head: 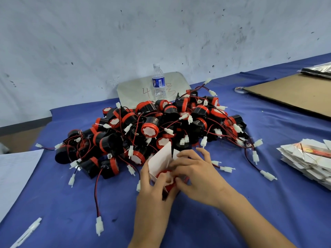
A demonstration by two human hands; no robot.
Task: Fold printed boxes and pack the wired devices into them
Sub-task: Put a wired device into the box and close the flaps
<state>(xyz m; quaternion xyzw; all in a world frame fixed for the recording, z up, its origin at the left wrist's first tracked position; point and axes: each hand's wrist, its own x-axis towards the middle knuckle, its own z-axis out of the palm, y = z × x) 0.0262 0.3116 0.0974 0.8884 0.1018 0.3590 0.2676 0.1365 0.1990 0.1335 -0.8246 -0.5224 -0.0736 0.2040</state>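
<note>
1. One printed box is folded into shape and held up over the middle of the table, towards its near edge and just in front of the heap. Its white top flap stands open.
2. A wired device, red rim showing, sits in the mouth of that box. It looks partly in, not yet seated, and the box is not closed.
3. The left hand grips the box from below, with its fingers curled round the near side and the thumb up along the wall.
4. The right hand comes over the open mouth with its fingers bent, and the thumb and fingertips are clamped on the device. By my reading it is pressing the device down, and I cannot see where the device's wire lies.
5. Left to do here: tuck in the wire and shut the flap.
6. The pile of wired devices in the middle of the table is still large.
7. A stack of flat boxes waits unfolded at the right edge.
8. No finished, closed box is in view, so most of the job seems to remain.
</note>
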